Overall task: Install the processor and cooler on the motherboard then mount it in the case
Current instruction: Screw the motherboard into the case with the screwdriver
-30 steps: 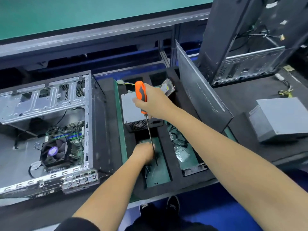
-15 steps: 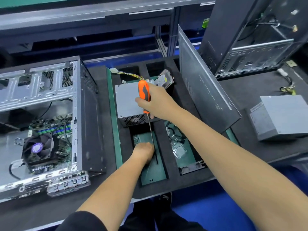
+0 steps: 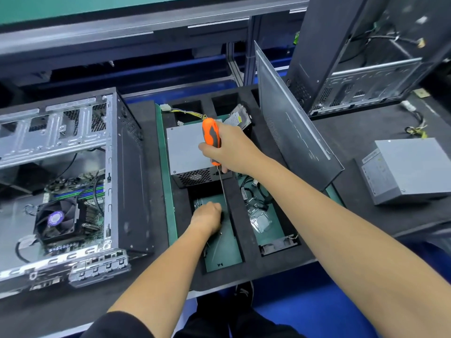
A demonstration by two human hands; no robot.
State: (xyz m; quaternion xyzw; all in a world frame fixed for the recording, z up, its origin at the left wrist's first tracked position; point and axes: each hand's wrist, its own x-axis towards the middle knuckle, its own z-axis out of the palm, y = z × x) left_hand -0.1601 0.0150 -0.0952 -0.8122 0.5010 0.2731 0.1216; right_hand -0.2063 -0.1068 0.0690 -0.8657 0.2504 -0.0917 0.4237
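Note:
An open metal case (image 3: 73, 147) lies at the left. Inside it sits the motherboard (image 3: 95, 191) with a black fan cooler (image 3: 57, 220) on top. My right hand (image 3: 234, 152) grips an orange-handled screwdriver (image 3: 211, 137), held upright with its shaft pointing down into a green-floored tray compartment (image 3: 224, 250). My left hand (image 3: 207, 217) reaches into that same compartment with its fingers curled down among small screws; what it holds is hidden.
The black foam tray (image 3: 246, 240) also holds a grey power supply (image 3: 185, 152), a hard drive (image 3: 240, 118) and cables. A loose side panel (image 3: 288, 123) leans upright at its right. A second case (image 3: 366, 57) and another power supply (image 3: 410, 169) stand at the right.
The view has shifted slightly and the case sits further left in it. Both hands stay over the tray compartment, my left hand still down among the screws.

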